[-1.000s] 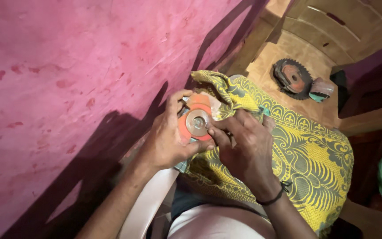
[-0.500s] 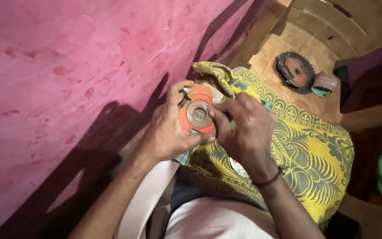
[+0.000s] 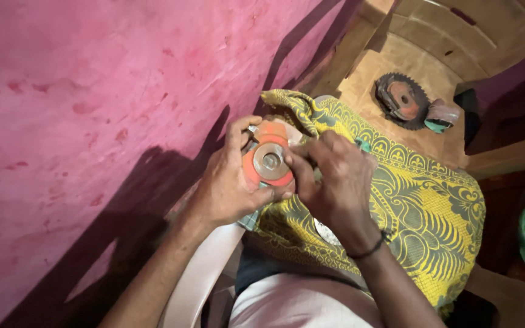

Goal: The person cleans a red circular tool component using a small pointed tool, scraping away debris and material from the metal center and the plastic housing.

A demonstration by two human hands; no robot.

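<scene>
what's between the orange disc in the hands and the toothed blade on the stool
A yellow patterned cloth draped over the lap, then bare wooden stool top, seen in the head view.

Both hands meet close together over the lap

Left hand curls in from the left, thumb raised, fingers wrapped under; right hand arches palm-down, fingertips pinching inward, a dark band at its wrist.

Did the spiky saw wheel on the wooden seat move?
No. The toothed saw blade lies in the same spot on the wooden seat, beside the small capped piece; only the camera shifted.
</scene>
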